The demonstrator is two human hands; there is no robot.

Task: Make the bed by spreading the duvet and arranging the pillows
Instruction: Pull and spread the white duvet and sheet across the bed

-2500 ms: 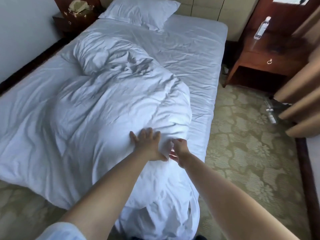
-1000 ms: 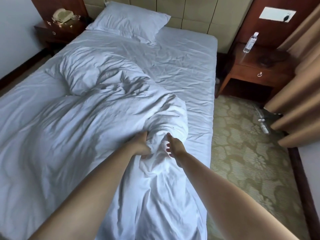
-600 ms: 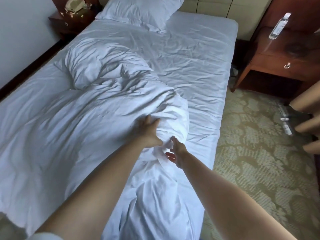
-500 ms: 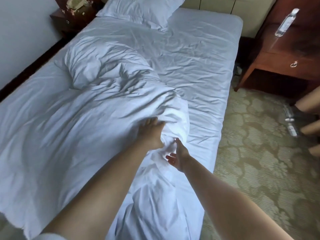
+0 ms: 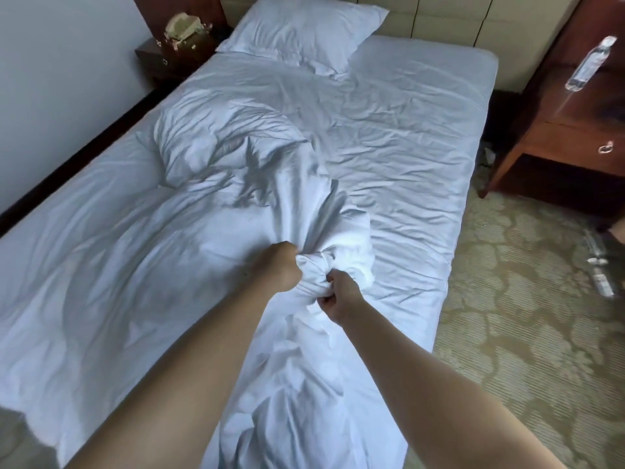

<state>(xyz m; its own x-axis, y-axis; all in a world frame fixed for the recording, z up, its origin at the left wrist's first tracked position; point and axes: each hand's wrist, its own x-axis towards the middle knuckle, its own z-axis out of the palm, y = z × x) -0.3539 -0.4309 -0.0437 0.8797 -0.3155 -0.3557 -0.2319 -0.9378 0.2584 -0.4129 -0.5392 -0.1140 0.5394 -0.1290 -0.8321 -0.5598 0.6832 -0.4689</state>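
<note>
Two hands bunch one fold of the white duvet (image 5: pixel 209 231) near the foot of the bed.

Left hand (image 5: pixel 282 269) and right hand (image 5: pixel 340 299), side by side, each with fingers curled tight into the same gathered ridge of cloth. Duvet lies crumpled over the left and middle of the mattress (image 5: pixel 422 157), trailing off the near edge; right strip of sheet bare. One pillow (image 5: pixel 301 28) at the head, left of centre, against the padded headboard. Clear bottle (image 5: pixel 586 64) on the right nightstand (image 5: pixel 571 140), label unreadable. Cream telephone (image 5: pixel 184 25) on the left nightstand. No legible writing anywhere.
</note>
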